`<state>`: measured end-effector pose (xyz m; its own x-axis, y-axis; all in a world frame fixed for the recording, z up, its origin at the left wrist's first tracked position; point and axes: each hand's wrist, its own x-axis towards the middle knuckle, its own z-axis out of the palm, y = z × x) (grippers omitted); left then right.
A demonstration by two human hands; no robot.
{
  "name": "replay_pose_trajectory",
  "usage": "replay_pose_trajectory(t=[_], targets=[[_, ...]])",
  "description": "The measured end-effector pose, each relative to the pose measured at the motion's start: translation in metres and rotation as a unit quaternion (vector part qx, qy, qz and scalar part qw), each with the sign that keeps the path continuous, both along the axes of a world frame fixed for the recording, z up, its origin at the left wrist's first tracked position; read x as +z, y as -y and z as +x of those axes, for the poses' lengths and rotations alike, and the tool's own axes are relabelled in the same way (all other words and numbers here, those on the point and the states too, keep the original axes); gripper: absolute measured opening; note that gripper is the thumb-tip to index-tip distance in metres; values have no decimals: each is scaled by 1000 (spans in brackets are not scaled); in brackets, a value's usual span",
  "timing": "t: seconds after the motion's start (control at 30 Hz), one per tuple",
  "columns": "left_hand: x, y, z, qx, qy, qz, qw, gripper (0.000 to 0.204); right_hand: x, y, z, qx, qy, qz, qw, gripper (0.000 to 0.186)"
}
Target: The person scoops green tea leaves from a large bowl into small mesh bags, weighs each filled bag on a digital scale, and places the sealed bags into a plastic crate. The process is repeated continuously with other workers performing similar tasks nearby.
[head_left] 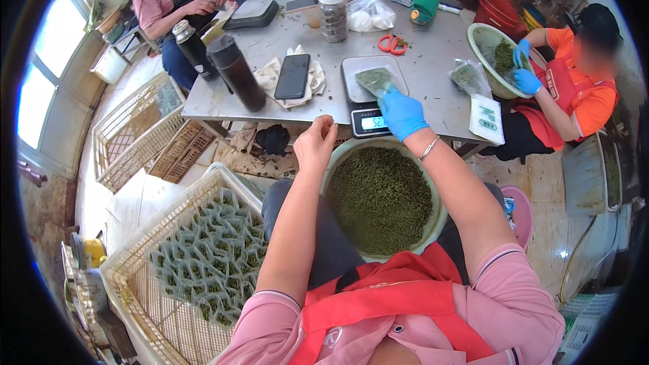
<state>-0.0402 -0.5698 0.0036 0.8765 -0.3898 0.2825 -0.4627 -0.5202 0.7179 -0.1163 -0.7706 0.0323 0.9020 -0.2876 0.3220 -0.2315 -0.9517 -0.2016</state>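
My right hand [403, 116], in a blue glove, grips the edge of a small clear bag of green peppercorn-like grains [376, 81]. The bag rests on the pan of a digital scale [366, 121] whose display is lit. My bare left hand [316, 140] hovers at the table's front edge, its fingers pinched together; whatever they may hold is hidden. Below both hands, between my knees, sits a wide pale basin [329, 174] heaped with loose green grains [380, 199]. To my left, a cream plastic crate [145, 307] holds many filled bags [209, 257] standing upright in rows.
On the metal table [270, 130] are a phone [293, 76], a dark tumbler [236, 74], a thermos [193, 49], a lidded jar [332, 17], red scissors [392, 44] and a filled bag [470, 78]. A gloved co-worker [574, 88] handles a green basin [478, 35] at right; another person [172, 0] sits far left.
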Motion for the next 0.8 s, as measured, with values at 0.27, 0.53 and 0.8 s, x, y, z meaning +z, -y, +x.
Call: replay_pose_trajectory(t=[0.27,0.53,0.8], targets=[[10,8,6,22,1,166,986,43,28,-83,7,169,31,-40,984,20],[-11,4,6,22,138,98,985,63,23,-89,18,154,-131,-12,979,25],[-1,4,0,-11,119,122,985,52,13,-66,-5,239,-16,175,955,30]])
